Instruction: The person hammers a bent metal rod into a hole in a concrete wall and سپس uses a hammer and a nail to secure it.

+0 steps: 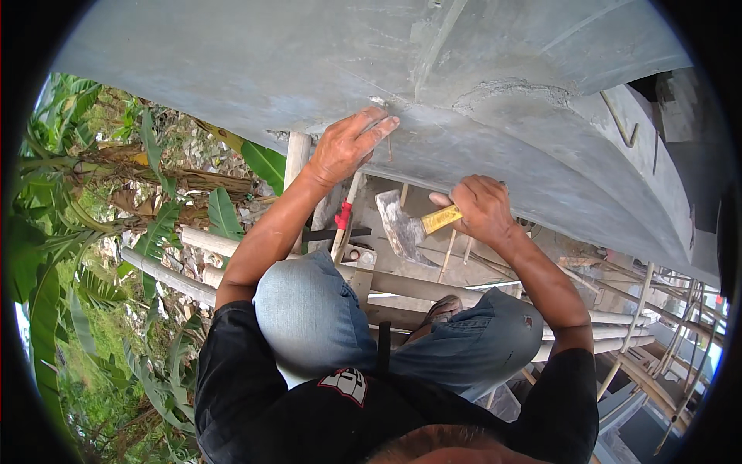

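My right hand (483,209) is wrapped round the short yellow handle of a hammer (402,229). Its broad, worn metal head is spattered with pale cement and hangs in the air, apart from the wall. Up against the grey concrete wall (309,69), my left hand (352,145) has its fingers pressed together. What they hold, if anything, is hidden. A thin brown rod or nail (390,148) shows just below these fingertips; whether they grip it I cannot make out. A small chipped pale spot (377,100) marks the concrete right above them.
Beneath my bent knees run scaffold poles (425,288), and one upright carries a red wrapping (343,214). More bamboo scaffolding (645,309) stands at the lower right. Banana plants (154,224) grow along the left. A bent metal bar (620,122) sticks out of the concrete at upper right.
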The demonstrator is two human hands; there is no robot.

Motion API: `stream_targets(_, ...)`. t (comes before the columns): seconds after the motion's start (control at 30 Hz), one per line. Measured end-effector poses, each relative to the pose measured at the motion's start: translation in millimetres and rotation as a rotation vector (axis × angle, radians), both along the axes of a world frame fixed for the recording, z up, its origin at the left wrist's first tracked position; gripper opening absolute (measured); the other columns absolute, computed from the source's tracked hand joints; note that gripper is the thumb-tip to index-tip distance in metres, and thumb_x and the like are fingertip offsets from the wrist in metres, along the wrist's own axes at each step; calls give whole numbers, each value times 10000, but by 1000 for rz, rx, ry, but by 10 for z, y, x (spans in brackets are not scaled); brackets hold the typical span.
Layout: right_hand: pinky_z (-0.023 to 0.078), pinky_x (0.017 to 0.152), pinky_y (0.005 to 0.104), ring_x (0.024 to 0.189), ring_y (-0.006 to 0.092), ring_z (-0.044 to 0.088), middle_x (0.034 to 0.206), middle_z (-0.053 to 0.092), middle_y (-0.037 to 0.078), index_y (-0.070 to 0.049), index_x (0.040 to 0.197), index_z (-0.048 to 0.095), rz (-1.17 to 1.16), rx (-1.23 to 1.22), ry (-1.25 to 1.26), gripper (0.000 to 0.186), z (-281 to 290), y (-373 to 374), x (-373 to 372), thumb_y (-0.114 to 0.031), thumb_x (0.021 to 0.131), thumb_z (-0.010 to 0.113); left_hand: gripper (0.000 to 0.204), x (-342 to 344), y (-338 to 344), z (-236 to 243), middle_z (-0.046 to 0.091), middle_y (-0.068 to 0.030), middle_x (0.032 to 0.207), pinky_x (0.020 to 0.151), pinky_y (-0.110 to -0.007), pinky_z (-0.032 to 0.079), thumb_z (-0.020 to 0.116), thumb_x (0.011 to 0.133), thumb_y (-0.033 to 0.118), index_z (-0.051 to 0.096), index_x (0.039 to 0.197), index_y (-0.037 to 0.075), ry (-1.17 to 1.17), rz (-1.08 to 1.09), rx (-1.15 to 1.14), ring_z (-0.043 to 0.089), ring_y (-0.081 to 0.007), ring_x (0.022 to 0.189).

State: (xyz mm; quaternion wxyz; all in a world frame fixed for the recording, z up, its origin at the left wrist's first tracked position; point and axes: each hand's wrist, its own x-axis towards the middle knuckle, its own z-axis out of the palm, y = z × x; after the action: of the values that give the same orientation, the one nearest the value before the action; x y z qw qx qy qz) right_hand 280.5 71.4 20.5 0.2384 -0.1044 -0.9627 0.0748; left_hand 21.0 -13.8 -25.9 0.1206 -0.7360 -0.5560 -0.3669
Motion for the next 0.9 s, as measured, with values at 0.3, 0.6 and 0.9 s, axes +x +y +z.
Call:
stream_targets(0.3, 454, 480, 367, 515, 266, 564, 610, 546, 83, -69, 675, 496, 136, 16, 45, 316, 48, -67, 98, -213, 765, 764, 656, 66, -7, -13, 620, -100, 1096, 784, -348, 585, 656, 600, -95, 619, 1213, 137, -35, -5, 6, 654, -274, 967)
stream_targets(0.6, 439, 461, 356, 487, 246, 540, 588, 510, 79, -78, 634, 477, 1, 27, -3, 339, -64, 47, 95, -198, 752, 771, 656, 73, 56, -3, 617, -98, 1091, 761, -356, 579, 663, 591, -90, 621, 1213, 111, -71, -7, -17, 654, -274, 943)
stream_targets(0.9, 459, 474, 383, 507, 266, 565, 614, 547, 74, -69, 709, 512, -95, -35, -47, 278, -68, 138, 93, -169, 740, 770, 677, 15, 89, 41, 613, -98, 1103, 759, -362, 571, 653, 582, -107, 612, 1222, 110, -25, 33, 0, 649, -285, 952)
